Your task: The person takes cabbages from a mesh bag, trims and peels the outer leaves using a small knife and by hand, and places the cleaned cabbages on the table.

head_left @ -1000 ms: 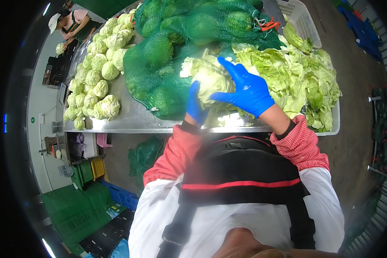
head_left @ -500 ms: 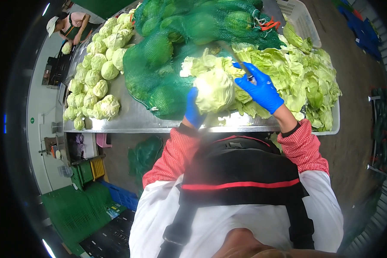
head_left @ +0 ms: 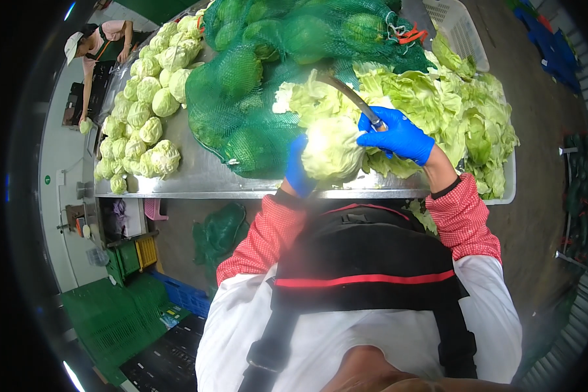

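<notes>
Your left hand [head_left: 299,166] cups the left side of the cabbage head [head_left: 334,150], gripping it; its fingers are blurred and partly behind the head, so can't tell how far round they reach. Your right hand [head_left: 398,136] is closed on the handle of the curved knife [head_left: 353,98], blade pointing up and left, away from you. Right thumb sits against or just beside the head; can't tell which.

Head is in front of you, near the close edge of the counter [head_left: 196,188]. It looks pale and smooth, no big outer leaves hanging off, so I judge this one mostly stripped. Stem end isn't clearly visible, so can't confirm any cut there.

Done, as I read it: a big pile of bare heads [head_left: 147,89] on your left, several layers, along the counter. Lots of loose leaves [head_left: 460,111] on your right, heaped in and around the white crate [head_left: 511,173]; more of them lie right behind the head you hold.

Left: the green net sacks [head_left: 238,72] beyond your hands are full of darker heads. I count those as not yet worked, so overall you're well in but nowhere near finished. Exact count not possible through the mesh.

At the far left end, a co-worker [head_left: 108,40] reaches down to a pale green head; contact too small to tell.
</notes>
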`<move>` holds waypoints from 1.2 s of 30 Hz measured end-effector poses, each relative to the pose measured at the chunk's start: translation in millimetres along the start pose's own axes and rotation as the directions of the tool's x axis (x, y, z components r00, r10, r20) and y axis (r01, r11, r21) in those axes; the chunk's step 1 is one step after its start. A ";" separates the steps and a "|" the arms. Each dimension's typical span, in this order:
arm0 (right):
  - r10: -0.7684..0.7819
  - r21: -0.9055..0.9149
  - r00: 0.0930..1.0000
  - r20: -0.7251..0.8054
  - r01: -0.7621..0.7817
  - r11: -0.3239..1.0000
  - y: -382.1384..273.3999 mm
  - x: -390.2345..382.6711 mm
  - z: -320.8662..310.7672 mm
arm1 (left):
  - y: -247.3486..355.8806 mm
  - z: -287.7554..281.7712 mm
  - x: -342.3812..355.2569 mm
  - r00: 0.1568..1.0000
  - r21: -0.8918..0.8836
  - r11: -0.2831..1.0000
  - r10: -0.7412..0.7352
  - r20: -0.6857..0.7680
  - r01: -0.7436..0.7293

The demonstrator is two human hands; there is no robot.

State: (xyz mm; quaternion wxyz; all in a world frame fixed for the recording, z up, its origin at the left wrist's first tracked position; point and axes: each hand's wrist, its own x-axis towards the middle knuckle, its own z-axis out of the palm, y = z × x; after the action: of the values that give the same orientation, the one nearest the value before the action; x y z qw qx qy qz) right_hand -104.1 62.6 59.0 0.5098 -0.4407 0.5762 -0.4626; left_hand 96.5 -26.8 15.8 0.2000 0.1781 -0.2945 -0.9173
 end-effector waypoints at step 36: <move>-0.255 -0.129 0.940 -0.225 0.231 0.964 17.9 6.7 15.5 | 32.5 18.4 -11.4 0.972 -0.096 0.972 -0.205 0.114 0.216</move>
State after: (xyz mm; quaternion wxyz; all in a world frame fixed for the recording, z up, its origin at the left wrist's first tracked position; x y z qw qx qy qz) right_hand -89.9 58.0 39.4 0.3525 -0.4745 0.5973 -0.5420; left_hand 106.6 -37.1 52.1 0.0954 0.1499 -0.2340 -0.9559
